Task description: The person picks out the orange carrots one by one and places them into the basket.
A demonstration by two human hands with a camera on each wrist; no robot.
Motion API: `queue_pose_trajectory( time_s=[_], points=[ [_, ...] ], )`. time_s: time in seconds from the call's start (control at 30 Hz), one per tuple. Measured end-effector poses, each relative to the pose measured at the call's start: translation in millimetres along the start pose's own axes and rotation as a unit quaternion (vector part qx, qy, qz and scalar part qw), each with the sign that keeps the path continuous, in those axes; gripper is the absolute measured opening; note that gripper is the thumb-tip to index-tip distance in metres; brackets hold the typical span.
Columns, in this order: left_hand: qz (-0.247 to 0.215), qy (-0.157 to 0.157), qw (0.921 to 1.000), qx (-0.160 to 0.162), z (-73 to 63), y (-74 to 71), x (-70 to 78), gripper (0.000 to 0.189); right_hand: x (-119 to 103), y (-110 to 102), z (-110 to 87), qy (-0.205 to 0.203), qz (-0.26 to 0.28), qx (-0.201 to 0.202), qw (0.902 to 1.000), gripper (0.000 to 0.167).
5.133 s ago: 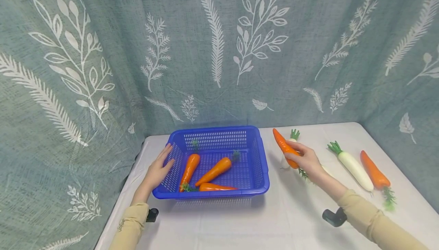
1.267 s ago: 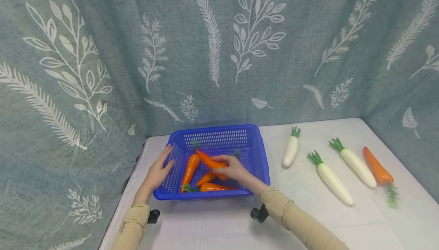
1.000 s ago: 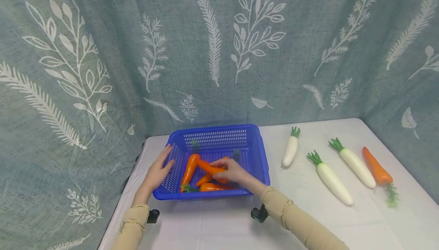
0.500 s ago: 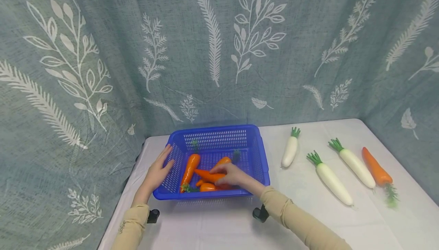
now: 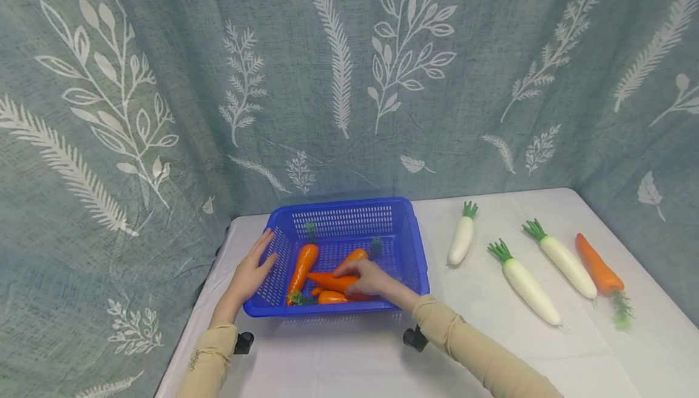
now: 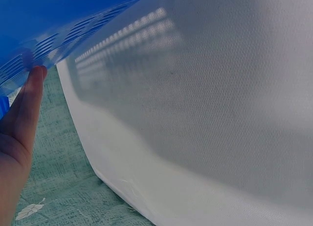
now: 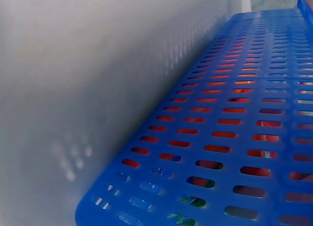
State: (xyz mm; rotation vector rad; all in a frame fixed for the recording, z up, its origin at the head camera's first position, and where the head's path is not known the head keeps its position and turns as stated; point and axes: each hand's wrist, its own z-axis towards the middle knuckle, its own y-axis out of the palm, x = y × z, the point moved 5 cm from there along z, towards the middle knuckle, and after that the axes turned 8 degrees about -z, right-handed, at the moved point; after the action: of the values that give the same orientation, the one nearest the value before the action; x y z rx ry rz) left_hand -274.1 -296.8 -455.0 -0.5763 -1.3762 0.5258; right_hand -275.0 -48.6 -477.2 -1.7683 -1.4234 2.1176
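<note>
A blue plastic basket [image 5: 349, 308] with slotted walls stands on the table. My left hand [image 5: 252, 273] rests against its left wall, fingers fairly straight; in the left wrist view the fingertips [image 6: 36, 74] touch the slotted side. Inside the basket, my right hand [image 5: 367, 278] holds an orange carrot [image 5: 330, 281] low, across other carrots, its pointed end to the left. One carrot [image 5: 302, 270] lies along the left, another carrot [image 5: 356, 256] behind the held one, and a front carrot [image 5: 330, 296] partly beneath it. The right wrist view shows only orange through the basket wall [image 7: 215, 123].
To the basket's right on the white tablecloth [image 5: 464, 337] lie a small white radish [image 5: 462, 240], a second white radish [image 5: 531, 292] and a third white radish [image 5: 569, 266]. A carrot [image 5: 599, 267] lies at the far right. A patterned curtain [image 5: 349, 82] hangs behind.
My right hand has carried the carrot from the table's right side into the basket and lowered it towards the front onto the others. My left hand has stayed at the basket's left wall.
</note>
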Motion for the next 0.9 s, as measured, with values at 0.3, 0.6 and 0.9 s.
queue_pose_trajectory(
  time_s=[0.3,0.6,0.9],
  points=[
    [0.006,0.005,1.0,0.004,0.1,-1.3,0.1,0.054,0.5,-4.8,-2.9,0.01,-0.036,0.031,0.9988,0.03],
    [0.008,0.001,1.0,0.002,-0.5,0.1,-1.0,0.055,6.1,-8.1,-3.5,0.069,-0.097,0.049,0.9917,0.03],
    [0.004,-0.001,1.0,0.002,0.7,0.7,-1.7,0.055,10.8,-2.9,-3.1,0.104,-0.022,0.037,0.9937,0.028]
  ],
)
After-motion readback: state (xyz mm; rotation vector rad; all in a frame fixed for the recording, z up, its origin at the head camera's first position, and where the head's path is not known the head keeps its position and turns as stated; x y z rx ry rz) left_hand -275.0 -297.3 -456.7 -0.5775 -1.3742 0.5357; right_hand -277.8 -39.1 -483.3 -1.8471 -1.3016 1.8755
